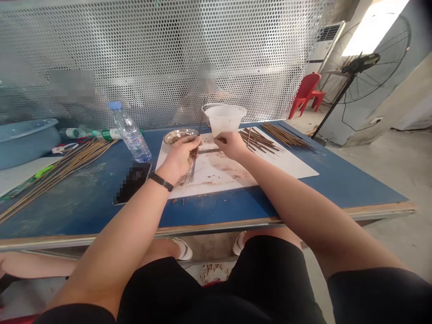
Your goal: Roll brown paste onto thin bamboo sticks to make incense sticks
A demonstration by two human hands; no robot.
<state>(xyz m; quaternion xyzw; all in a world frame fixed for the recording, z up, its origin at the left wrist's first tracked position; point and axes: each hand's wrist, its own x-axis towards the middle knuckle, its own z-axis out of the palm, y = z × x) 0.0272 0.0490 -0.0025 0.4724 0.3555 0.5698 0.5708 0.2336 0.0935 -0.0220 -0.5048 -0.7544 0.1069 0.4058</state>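
black cloth shorts (270, 270) lie nearest, below both grips. thin dark sticks (192, 172) slant through the left hand (178, 158), its thumb and fingers pinched together on them, above a stained white board (236, 173). the right hand (230, 145) is curled near the left; whether it clamps anything, i cannot tell. just beyond the right grip is a translucent white plastic bucket (226, 119); behind the left grip, a round shiny metal bowl (166, 137). right of the right grip, brown rods (261, 143) lie fanned out. left of the left grip are a clear blue-capped plastic bottle (133, 138), a black phone (134, 180) and, farther out, long tan stalks (70, 166).
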